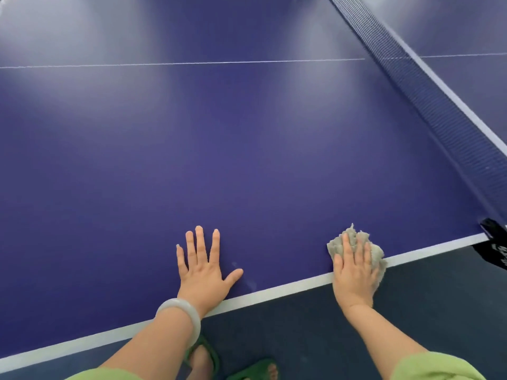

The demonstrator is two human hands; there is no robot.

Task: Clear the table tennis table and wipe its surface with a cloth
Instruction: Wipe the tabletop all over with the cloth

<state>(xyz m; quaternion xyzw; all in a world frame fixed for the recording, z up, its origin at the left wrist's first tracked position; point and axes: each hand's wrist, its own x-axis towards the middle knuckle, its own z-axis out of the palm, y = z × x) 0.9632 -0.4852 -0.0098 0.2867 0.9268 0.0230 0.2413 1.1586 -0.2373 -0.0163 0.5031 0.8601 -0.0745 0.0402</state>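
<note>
The blue table tennis table fills most of the view, and its white side line runs across the bottom. My left hand lies flat on the surface near that edge, fingers spread, with a pale bangle on the wrist. My right hand presses a crumpled grey cloth onto the table right at the white edge line, fingers straight over the cloth. The cloth sticks out past my fingertips and to the right of my hand.
The dark net runs diagonally along the right side down to its black clamp at the table edge. A thin white centre line crosses the far surface. Dark floor and green sandals lie below the edge.
</note>
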